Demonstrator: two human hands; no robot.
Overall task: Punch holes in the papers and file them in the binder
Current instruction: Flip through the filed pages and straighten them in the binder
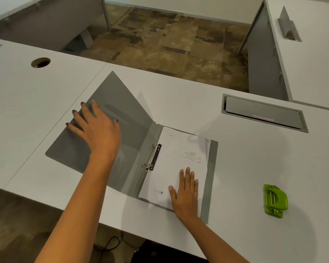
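Desk surface, white and flat point(46, 103), carries everything here; far to the left of the left hand there is a round cable hole in the desk point(40, 62); the left hand point(97, 128) is open with the fingers spread, palm down, and it presses on the front cover of the grey plastic ring binder point(122, 111), which lies open on the desk; the fingertips reach the left edge of this cover, and whether they curl around that edge I cannot tell; the hand grips nothing that I can see; to the right of this hand, at the binder's spine, sit the two metal rings on a dark strip point(152, 157), and they look closed; the stack of white printed papers point(180, 152) lies on the right half of the binder, its left margin at the rings; its far right corner curls up a little; the right hand point(184, 194) rests flat on the near part of this stack, fingers straight and close together, holding nothing; beyond this hand, a grey rectangular cable flap point(262, 112) is set in the desk; well apart to its right lies the small green plastic hole punch point(275, 201).
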